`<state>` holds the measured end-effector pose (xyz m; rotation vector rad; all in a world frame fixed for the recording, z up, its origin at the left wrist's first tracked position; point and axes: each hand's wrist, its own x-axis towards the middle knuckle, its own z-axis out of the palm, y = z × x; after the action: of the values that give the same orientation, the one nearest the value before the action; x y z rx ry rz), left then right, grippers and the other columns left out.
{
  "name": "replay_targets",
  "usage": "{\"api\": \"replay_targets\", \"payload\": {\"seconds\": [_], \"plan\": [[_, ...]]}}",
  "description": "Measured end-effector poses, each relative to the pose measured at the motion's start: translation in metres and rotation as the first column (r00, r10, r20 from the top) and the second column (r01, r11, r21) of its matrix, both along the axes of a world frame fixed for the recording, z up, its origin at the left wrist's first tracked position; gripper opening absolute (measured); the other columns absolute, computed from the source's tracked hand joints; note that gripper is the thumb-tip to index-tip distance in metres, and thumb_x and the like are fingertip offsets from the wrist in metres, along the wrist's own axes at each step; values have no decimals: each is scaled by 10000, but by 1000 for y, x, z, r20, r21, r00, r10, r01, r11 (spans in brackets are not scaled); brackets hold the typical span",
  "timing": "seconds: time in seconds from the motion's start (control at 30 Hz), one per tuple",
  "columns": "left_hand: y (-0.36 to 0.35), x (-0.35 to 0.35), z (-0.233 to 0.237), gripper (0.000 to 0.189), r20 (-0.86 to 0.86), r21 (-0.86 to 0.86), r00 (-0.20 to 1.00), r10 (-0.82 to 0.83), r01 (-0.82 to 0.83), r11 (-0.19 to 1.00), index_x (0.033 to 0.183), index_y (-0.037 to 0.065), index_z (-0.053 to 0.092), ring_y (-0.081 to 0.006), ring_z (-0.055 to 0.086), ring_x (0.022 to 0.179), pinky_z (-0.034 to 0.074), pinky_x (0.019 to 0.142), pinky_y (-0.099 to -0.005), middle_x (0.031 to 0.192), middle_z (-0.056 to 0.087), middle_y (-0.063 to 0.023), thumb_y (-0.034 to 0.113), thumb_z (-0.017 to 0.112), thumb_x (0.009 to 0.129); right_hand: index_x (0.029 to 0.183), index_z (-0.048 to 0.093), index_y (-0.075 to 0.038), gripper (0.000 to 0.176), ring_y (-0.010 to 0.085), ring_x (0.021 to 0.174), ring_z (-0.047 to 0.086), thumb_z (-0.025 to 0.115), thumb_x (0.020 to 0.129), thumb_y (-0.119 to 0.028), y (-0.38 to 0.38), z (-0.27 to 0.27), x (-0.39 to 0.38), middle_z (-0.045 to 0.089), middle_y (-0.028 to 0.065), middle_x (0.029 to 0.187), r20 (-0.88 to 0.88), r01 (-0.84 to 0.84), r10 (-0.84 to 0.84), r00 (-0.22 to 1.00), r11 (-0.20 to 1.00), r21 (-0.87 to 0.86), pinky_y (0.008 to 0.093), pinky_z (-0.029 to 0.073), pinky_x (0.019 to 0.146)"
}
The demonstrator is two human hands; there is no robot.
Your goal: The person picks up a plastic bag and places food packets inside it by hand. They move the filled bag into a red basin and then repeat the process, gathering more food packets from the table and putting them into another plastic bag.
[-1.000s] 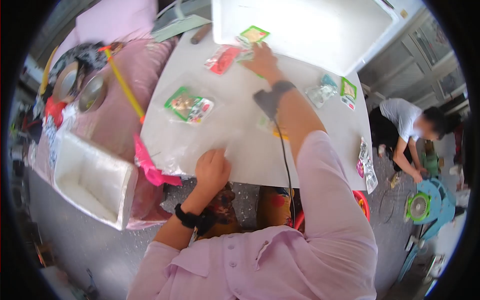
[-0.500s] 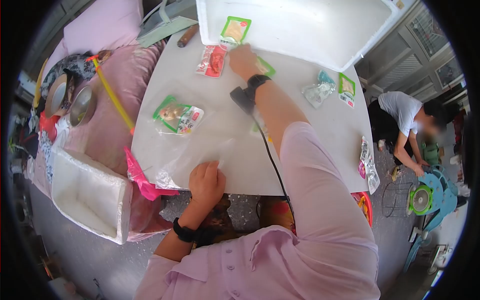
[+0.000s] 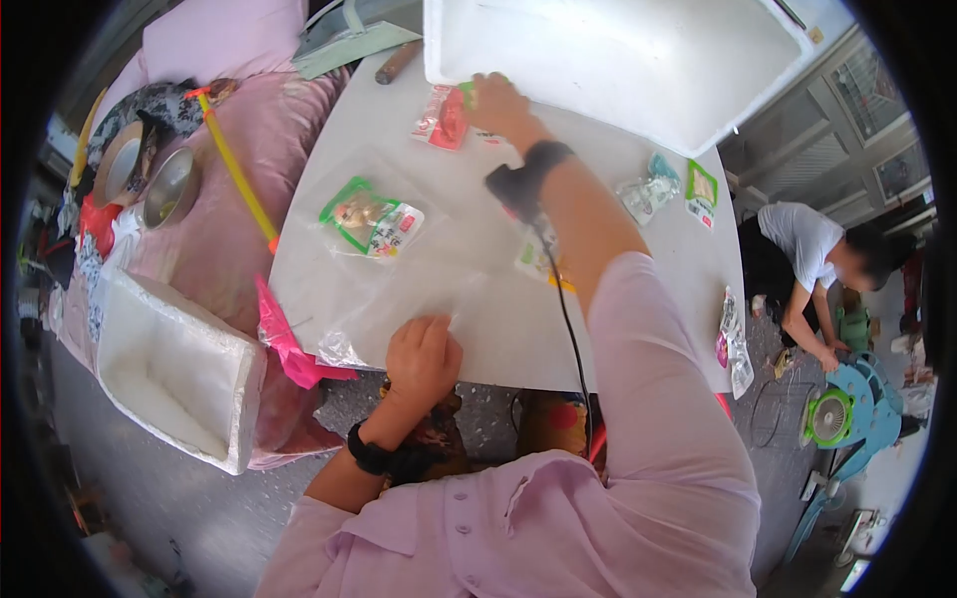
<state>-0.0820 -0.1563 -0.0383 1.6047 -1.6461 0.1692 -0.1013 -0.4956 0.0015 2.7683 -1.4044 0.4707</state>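
Observation:
My left hand is closed at the near edge of the table, its curled fingers on the rim of a clear plastic bag. Inside that bag lies a green-and-white food packet. At the far side, my right hand is closed on a green-edged food packet, mostly hidden under the fingers. Just left of those fingers lies a red food packet. Below my right wrist, another packet with a yellow edge is partly covered by the cable and forearm.
A white foam box stands at the table's far edge. Crumpled silver packets and a green packet lie on the right. Another foam box sits at left. A person crouches beside a green fan.
The green packet that leaned on the foam box is now under my right hand, which has shifted up to it. My left hand stays at the bag's edge. The view has shifted slightly.

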Motion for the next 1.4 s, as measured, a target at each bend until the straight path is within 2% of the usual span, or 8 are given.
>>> {"api": "replay_targets", "payload": {"seconds": [0.13,0.43,0.57,0.67,1.1,1.2,1.3,1.4], "plan": [[0,0,-2,230,12,12,1000,8,-9,1000,823,6,514,-276,511,639,424,563,-357,699,506,-111,13,538,594,1022,465,-57,410,289,1024,442,522,671,-263,1,-22,-1,478,149,1068,53,92,-107,993,970,225,473,369,801],[5,0,4,205,-69,103,996,48,-41,994,861,13,501,-320,516,655,428,567,-391,821,517,-153,45,514,659,914,524,-20,369,316,872,516,522,635,-262,86,16,-90,549,169,867,112,-300,280,954,845,442,373,398,741],[5,0,11,136,-6,307,998,62,-58,950,812,18,488,-337,515,656,432,558,-402,857,500,-166,71,489,687,931,520,-23,543,295,937,495,568,604,-454,110,26,-117,512,148,996,-86,159,-141,986,950,269,386,393,748],[2,0,17,93,10,409,998,65,-64,910,770,22,481,-342,510,667,430,567,-404,840,495,-173,93,465,711,966,505,-28,629,289,988,470,591,574,-513,104,10,-136,466,157,1073,-195,282,-223,955,885,370,394,393,766],[0,-18,6,103,-128,366,979,160,-104,925,725,21,488,-333,496,715,389,628,-417,717,516,-163,116,448,719,947,497,16,402,301,824,547,582,629,-215,53,-22,-151,555,213,879,197,127,-212,957,919,373,355,430,715],[-2,-17,2,91,-137,346,974,181,-124,930,712,19,492,-332,492,710,387,622,-412,708,514,-161,104,458,712,928,500,25,331,254,728,562,541,654,-156,65,-24,-149,569,174,820,566,-52,-223,793,902,428,346,444,639],[-2,-17,-4,85,-204,239,969,139,-89,967,705,13,498,-328,489,702,390,621,-397,703,511,-162,91,464,706,881,496,35,220,171,639,539,498,704,-94,95,0,-152,543,107,747,825,-452,-433,364,692,563,299,449,554],[-2,-24,0,98,-277,244,956,99,-30,969,712,15,494,-348,479,723,380,636,-431,711,497,-182,101,447,700,880,463,34,163,203,661,548,456,745,-58,154,29,-166,526,114,781,866,-529,-432,250,688,496,316,464,577]]}}
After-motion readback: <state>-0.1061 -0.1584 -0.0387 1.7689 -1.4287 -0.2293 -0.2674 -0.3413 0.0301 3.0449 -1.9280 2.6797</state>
